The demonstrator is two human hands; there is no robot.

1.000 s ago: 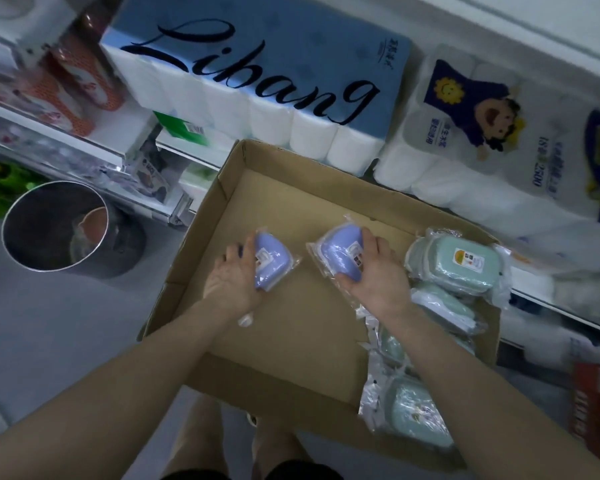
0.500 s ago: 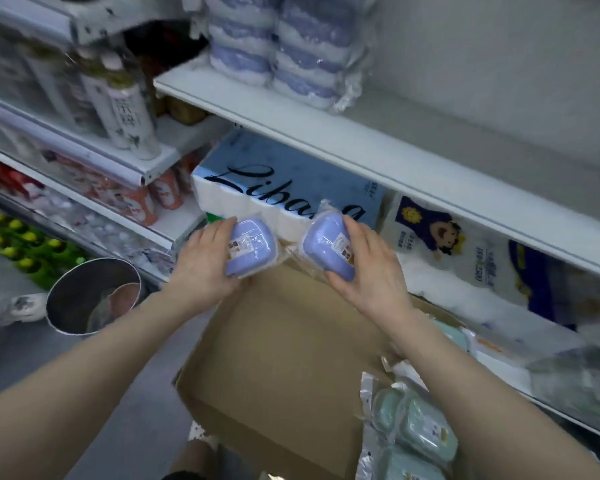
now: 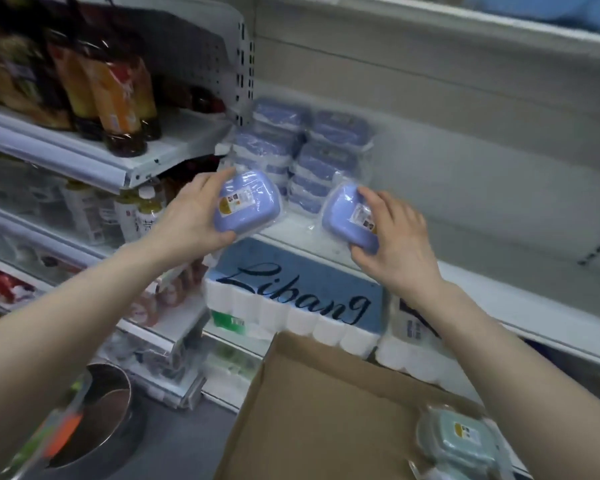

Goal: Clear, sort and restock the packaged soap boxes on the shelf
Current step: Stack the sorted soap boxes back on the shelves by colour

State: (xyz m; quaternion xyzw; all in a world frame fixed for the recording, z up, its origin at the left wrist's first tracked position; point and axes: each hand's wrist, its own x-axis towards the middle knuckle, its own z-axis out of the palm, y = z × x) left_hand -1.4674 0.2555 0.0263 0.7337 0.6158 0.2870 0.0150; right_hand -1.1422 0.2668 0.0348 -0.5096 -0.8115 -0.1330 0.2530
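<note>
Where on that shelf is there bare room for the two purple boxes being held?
The shelf is bare right of the stacked purple boxes, back to the rear wall. Its left end is crowded: the stacks sit close beside the perforated upright.

Arms outstretched; left hand (image 3: pixel 191 220) and right hand (image 3: pixel 399 251) each grip a soap box (image 3: pixel 248 200).

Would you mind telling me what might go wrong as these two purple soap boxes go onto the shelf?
1. The purple stacks on the shelf stand several high in loose wrap; nudging them with a new box may topple them.
2. The left hand grips the left box and the right hand the right box, each single-handed; the slick film could let one slip and fall.
</note>
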